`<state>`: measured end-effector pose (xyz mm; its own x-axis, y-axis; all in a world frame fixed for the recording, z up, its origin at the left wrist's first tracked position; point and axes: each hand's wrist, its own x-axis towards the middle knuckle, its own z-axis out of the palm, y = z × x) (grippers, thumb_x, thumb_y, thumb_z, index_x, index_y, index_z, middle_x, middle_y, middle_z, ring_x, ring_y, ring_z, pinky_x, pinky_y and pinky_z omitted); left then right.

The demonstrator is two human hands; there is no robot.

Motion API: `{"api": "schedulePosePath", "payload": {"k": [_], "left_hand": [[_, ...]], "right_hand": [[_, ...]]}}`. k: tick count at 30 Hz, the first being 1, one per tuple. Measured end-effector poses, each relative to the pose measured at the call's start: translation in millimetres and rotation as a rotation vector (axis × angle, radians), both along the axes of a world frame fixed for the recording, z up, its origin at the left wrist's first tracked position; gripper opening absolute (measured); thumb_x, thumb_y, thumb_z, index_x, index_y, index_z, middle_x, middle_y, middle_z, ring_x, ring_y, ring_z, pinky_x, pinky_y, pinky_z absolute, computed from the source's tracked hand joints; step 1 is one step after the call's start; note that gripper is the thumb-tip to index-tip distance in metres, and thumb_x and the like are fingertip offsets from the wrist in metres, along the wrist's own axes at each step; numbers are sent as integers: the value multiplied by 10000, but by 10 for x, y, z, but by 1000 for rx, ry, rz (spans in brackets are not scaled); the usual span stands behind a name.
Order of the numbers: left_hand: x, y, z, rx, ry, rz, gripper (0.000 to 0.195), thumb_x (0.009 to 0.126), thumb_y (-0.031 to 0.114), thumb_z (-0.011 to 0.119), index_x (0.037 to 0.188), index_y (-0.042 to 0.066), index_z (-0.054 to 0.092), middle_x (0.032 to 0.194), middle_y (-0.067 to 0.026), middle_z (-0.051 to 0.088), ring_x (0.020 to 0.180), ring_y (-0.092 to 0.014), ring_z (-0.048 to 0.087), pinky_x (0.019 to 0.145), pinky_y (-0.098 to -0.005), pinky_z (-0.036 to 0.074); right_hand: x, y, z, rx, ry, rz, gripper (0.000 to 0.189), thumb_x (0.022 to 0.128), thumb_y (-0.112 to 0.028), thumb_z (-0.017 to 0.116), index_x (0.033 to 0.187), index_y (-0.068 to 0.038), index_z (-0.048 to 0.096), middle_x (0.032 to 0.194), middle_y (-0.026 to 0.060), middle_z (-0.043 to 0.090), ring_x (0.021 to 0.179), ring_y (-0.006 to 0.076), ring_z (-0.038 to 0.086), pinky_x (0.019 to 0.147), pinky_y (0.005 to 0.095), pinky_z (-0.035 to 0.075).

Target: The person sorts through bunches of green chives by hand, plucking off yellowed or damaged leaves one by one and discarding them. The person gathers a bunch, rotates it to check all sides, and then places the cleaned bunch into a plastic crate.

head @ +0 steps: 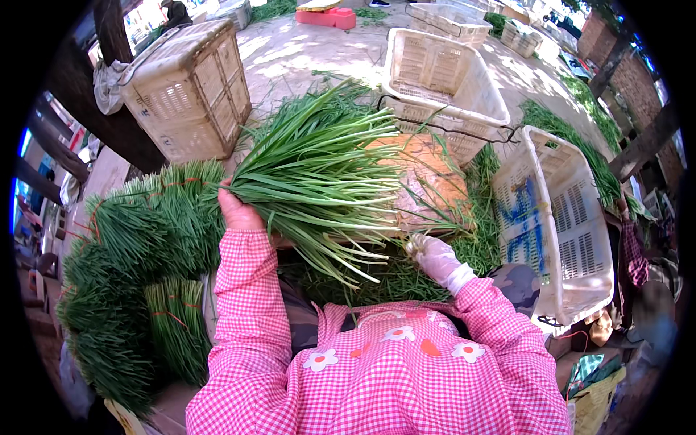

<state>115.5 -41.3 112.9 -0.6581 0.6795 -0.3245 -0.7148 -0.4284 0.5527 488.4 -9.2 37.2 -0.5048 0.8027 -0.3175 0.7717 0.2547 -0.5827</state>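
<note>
My bare left hand point(242, 211) grips a large loose bunch of garlic chives point(321, 174) near the leaf end. The pale stem ends fan out to the right, over a worn wooden board point(435, 179). My right hand point(435, 260) wears a thin whitish glove with soiled fingertips. It is beside the board's near edge, its fingers curled and apart from the stems; whether anything is inside them is hidden. Left of my left arm, several chive bundles point(130, 228) tied with red bands are stacked, with one more tied bundle point(176, 326) standing near my leg.
A white plastic crate point(554, 228) with blue marks stands at right. Another open crate point(446, 81) is beyond the board, and a tall crate point(185, 92) at left beside a dark post point(109, 109). Loose greens point(380, 280) lie below the board. Another person's checked sleeve point(636, 255) shows far right.
</note>
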Motion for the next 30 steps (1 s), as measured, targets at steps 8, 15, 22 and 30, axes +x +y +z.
{"api": "schedulePosePath", "payload": {"k": [8,15,22,30], "left_hand": [[-295,-11,-359,114,3,-161,280,769,279,484,869,52,615,878,-128,651,793,-288,608,783,-419,497],[-231,53,-343,165,2,-183,383,770,317,480,967,20,620,946,-141,643,839,-297,605,801,-416,490],[-239,3,-256,136,-8,-21,279,774,286,492,873,58,618,871,-95,644,792,-251,601,763,-387,493],[92,29,13,126,-120,-93,264,721,286,511,822,62,609,847,-112,643,759,-274,598,747,-396,493]], "right_hand": [[52,-3,273,-38,237,92,707,759,-251,671,1326,-19,318,1300,179,428,1127,230,492,905,326,416],[-434,2,54,-715,648,-37,317,855,-128,479,1165,-65,486,688,-7,548,501,55,424,427,206,326],[92,86,381,-279,774,-466,132,902,-188,479,927,-80,549,621,-18,480,442,63,383,402,197,290],[-864,316,742,207,575,236,385,840,-274,548,1134,-25,537,1085,179,585,983,355,542,863,393,420]]}}
